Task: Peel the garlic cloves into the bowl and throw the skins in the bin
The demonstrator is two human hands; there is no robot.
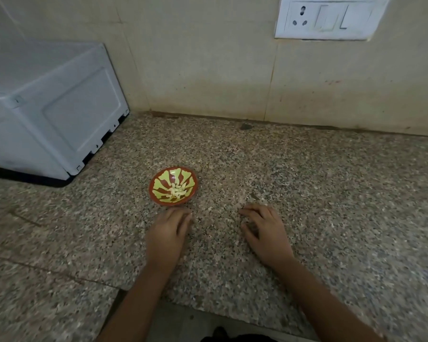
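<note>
A small red bowl (158, 180) with a yellow-green pattern stands on the speckled granite counter (307, 193). Several pale peeled garlic cloves (176, 191) lie in its bottom. My left hand (168, 233) rests palm down on the counter just in front of the bowl, fingers straight, holding nothing. My right hand (265, 228) lies flat on the counter to the right of it, fingers slightly bent, holding nothing. No skins or bin show in view.
A white appliance (50, 112) stands at the back left on a black base. The tiled wall (208, 58) carries a white socket and switch plate (329, 18) at the top right. The counter's front edge (208, 309) runs below my forearms.
</note>
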